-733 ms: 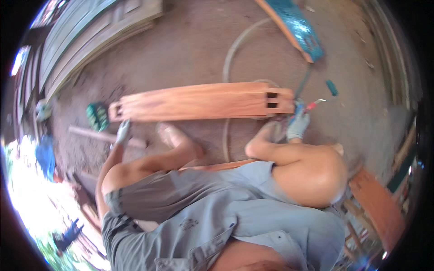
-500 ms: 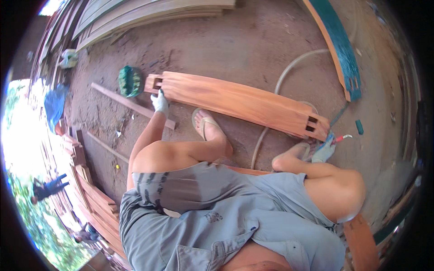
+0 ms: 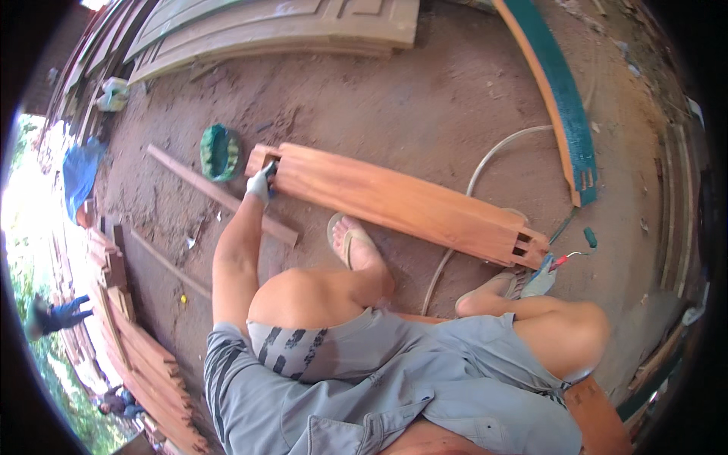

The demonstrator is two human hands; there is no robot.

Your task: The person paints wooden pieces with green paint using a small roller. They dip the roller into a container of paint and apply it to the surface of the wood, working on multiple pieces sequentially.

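A long reddish wooden board (image 3: 394, 201) with slots cut through both ends lies slantwise across the ground before my feet. My left hand (image 3: 260, 186), in a pale glove with dark fingertips, is closed on the board's left end beside its slot. At the opposite end, my right hand (image 3: 538, 282), also gloved, is closed round the red handle of a paint roller (image 3: 560, 262). The roller's bent wire leads to a green roller head (image 3: 590, 237) just off the ground. The right fingers are close to the board's slotted end; whether they touch it I cannot tell.
A green-coated board (image 3: 565, 106) lies at the far right, near a pale hose (image 3: 497, 148). A green bowl-like container (image 3: 220, 153) and a loose wooden strip (image 3: 224, 193) are at left. Panelled doors (image 3: 303, 30) are stacked behind; lumber (image 3: 144, 356) is piled at lower left.
The view has shifted, so the scene sits lower in the picture. My left hand's fingers now lie more over the board's end by the slot. The right hand keeps the roller.
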